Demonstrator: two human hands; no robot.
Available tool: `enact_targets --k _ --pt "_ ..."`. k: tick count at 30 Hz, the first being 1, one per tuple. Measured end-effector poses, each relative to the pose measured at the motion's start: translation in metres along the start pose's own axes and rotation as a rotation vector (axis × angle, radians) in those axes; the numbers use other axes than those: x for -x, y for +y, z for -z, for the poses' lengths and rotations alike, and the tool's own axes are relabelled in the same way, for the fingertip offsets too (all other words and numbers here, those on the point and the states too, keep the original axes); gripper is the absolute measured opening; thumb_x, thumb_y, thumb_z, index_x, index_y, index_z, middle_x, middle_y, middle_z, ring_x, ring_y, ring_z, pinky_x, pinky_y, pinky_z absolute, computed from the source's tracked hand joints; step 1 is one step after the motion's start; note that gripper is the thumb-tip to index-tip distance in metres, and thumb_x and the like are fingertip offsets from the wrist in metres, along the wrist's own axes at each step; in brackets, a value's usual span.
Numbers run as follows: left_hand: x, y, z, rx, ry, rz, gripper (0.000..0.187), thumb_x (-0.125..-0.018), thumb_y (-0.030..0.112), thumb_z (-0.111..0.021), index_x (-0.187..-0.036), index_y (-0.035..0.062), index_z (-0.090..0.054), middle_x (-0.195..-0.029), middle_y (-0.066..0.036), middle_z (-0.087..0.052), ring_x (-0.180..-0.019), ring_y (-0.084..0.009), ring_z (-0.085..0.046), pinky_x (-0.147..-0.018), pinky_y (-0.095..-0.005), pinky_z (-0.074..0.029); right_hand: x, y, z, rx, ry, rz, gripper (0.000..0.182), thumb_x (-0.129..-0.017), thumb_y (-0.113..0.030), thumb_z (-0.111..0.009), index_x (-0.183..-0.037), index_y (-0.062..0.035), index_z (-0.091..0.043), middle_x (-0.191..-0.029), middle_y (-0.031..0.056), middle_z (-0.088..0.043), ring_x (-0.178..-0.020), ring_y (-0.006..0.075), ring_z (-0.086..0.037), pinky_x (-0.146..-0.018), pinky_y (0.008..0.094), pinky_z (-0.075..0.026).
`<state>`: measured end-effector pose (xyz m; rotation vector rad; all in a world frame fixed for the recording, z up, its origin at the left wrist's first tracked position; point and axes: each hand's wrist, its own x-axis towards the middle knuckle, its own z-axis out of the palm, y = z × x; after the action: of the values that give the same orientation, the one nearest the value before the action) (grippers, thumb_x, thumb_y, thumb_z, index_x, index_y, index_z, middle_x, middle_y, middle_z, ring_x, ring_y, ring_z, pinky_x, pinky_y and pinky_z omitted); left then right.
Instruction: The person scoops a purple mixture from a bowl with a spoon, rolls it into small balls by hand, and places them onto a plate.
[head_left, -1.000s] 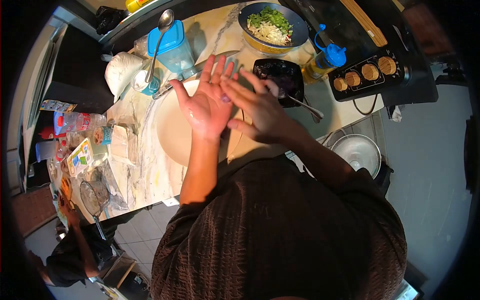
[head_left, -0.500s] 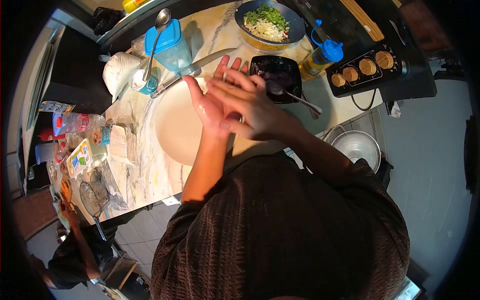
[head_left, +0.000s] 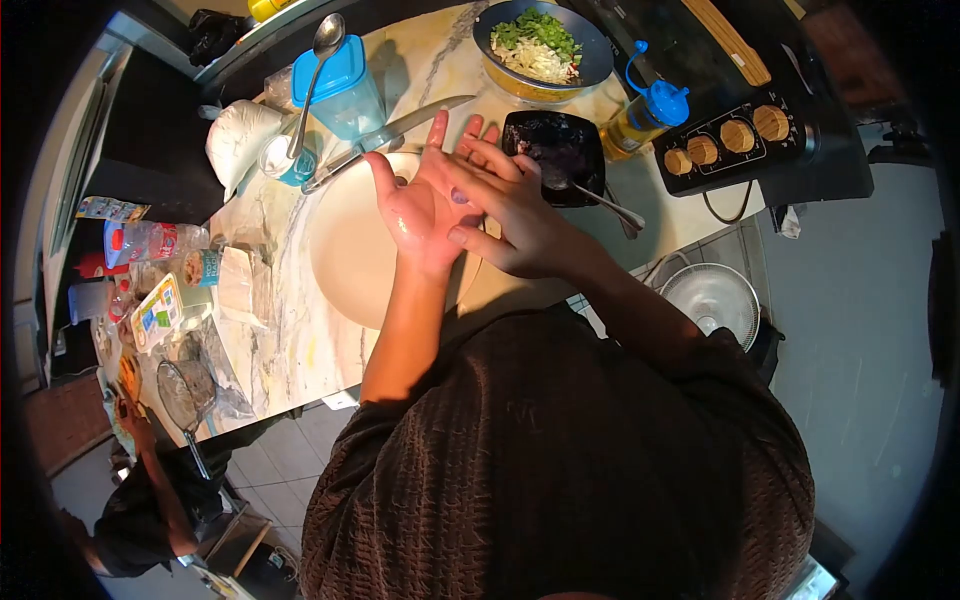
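A: Where are the two hands?
B: Together, near the middle of the frame. The left hand [head_left: 415,218] is open, palm up, with its fingers spread. The right hand [head_left: 525,222] reaches over it from the right, its fingers slightly bent and its thumb apart from them.

A: Is anything between them?
B: A small purple piece [head_left: 460,196] lies at the left palm, beside the right fingers. Whether those fingers press on it, I cannot tell. The palm looks wet and shiny.

A: What lies under the hands?
B: A large pale plate [head_left: 345,250], partly hidden by the left hand and forearm.

A: And beyond it?
B: A knife [head_left: 425,115] lies at a slant above the plate. Just right of the hands is a black square bowl [head_left: 590,135] with a dark purple mix and spoon handles [head_left: 618,212] sticking out over its edge.

A: What about the top of the frame?
B: A round bowl [head_left: 604,55] holds chopped greens [head_left: 535,32] and pale bits. To its lower right stands a blue-capped bottle [head_left: 628,132]; at upper left, a blue-lidded tub [head_left: 352,100].
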<state>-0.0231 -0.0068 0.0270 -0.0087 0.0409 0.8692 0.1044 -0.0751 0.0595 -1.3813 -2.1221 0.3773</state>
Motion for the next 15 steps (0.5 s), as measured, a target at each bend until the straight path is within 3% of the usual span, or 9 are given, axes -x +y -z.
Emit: enact_targets --k 3,8,12,15 --pt "-0.001 -0.003 0.006 0.142 -0.101 0.095 0.096 -0.087 0.078 -0.047 -0.152 0.0087 -0.030 -0.154 -0.025 -0.033 -0.143 -0.0423 -0.031 -0.118 -0.0560 -0.026 0.000 0.000 0.002 -0.188 0.092 -0.077 0.072 -0.083 -0.032 -0.066 -0.147 -0.0058 -0.045 -0.148 0.0149 -0.048 -0.140 0.0344 -0.036 -0.108 0.0504 -0.021" --pt "-0.005 0.003 0.020 0.364 -0.276 0.146 0.100 -0.085 0.079 -0.048 -0.156 0.0123 -0.025 -0.159 -0.025 -0.024 -0.147 -0.0440 -0.021 -0.120 -0.0558 -0.021 0.004 0.010 0.006 0.001 0.222 0.047 0.066 -0.083 -0.035 -0.070 -0.141 -0.0076 -0.053 -0.147 0.0113 -0.050 -0.138 0.0360 -0.039 -0.107 0.0477 -0.025" --pt "-0.004 0.005 0.005 0.221 -0.175 0.021 0.100 -0.084 0.080 -0.048 -0.156 0.0141 -0.025 -0.161 -0.025 -0.020 -0.148 -0.0434 -0.021 -0.120 -0.0558 -0.022 0.018 0.000 0.004 0.117 0.160 0.135 0.065 -0.084 -0.045 -0.070 -0.138 -0.0121 -0.057 -0.145 0.0062 -0.053 -0.136 0.0326 -0.042 -0.100 0.0518 -0.028" --pt "-0.003 0.001 0.005 0.199 -0.194 0.015 0.100 -0.085 0.081 -0.046 -0.156 0.0139 -0.026 -0.160 -0.024 -0.022 -0.148 -0.0433 -0.019 -0.120 -0.0558 -0.022 0.016 0.002 -0.001 0.101 0.125 0.035 0.072 -0.079 -0.043 -0.074 -0.141 -0.0109 -0.055 -0.148 0.0078 -0.051 -0.139 0.0375 -0.036 -0.107 0.0506 -0.030"
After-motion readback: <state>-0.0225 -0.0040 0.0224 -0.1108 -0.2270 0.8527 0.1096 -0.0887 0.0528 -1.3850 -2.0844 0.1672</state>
